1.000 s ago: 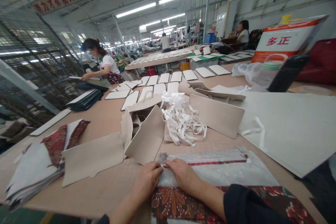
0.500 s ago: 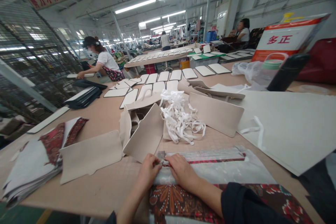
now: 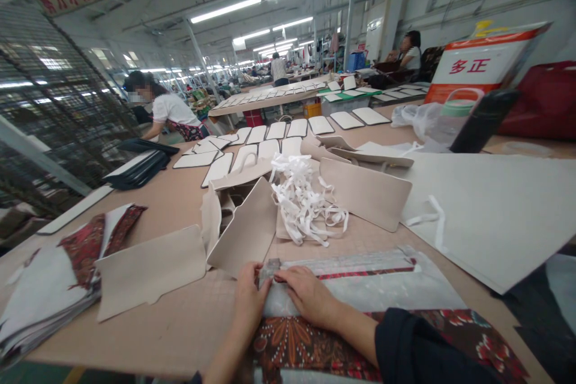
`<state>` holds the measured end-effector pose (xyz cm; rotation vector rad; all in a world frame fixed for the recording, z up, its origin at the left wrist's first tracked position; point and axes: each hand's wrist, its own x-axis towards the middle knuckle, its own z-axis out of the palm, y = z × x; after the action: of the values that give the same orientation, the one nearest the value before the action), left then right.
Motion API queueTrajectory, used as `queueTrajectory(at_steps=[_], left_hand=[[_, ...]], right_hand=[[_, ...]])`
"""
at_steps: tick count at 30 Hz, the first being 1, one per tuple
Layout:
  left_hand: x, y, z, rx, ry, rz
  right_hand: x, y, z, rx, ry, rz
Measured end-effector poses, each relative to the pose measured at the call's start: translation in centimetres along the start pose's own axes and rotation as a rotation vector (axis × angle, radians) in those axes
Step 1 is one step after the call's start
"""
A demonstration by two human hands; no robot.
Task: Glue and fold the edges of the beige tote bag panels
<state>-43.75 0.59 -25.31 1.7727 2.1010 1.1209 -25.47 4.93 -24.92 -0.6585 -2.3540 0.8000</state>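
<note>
A floral fabric panel (image 3: pixel 315 342) with a pale grey lining piece (image 3: pixel 360 291) on it lies on the table in front of me. A long slit (image 3: pixel 369 272) in the lining shows a strip of red print. My left hand (image 3: pixel 249 291) has its thumb and forefinger closed around the lining's left edge, at the slit's left end. My right hand (image 3: pixel 312 295) lies over the lining just beside it, its fingers together and bent down onto the same end. What lies under the right fingertips is hidden.
A tangle of white tape (image 3: pixel 303 201) and beige panels (image 3: pixel 366 192) sit beyond the fabric. At left is a folded fabric stack (image 3: pixel 49 294). White panels with dark edges (image 3: pixel 270 150) stand in rows farther back, and a person (image 3: pixel 173 105) bends at the table's far left.
My left hand has shifted slightly left, and its thumb and forefinger are farther from my right fingers. The right hand stays on the lining. The person at far left bends lower.
</note>
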Motion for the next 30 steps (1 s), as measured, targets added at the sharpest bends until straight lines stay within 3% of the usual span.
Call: queueTrajectory(at_steps=[2,7,14,20,26,30], left_hand=[[-0.2,0.1,-0.1,0.153,0.024,0.092],[-0.7,0.4,-0.2,0.329,-0.147,0.191],[0.2,1.8,-0.3,0.463,-0.214,0.126],[0.9,4.2,0.1,0.626,-0.263,0.059],[1.2,4.0,0.4,0.571,-0.281,-0.034],[1.1,4.1,0.7,0.591,-0.242,-0.020]], right_hand=[[0.1,-0.2,-0.1,-0.017,-0.021,-0.003],[0.2,-0.2,0.0,-0.008,-0.015,0.035],[0.3,1.2,1.2,0.244,0.200,0.170],[0.3,1.1,1.4,0.218,0.223,0.134],[0.2,1.5,1.8,0.197,0.217,0.120],[0.2,1.5,1.8,0.183,0.205,0.119]])
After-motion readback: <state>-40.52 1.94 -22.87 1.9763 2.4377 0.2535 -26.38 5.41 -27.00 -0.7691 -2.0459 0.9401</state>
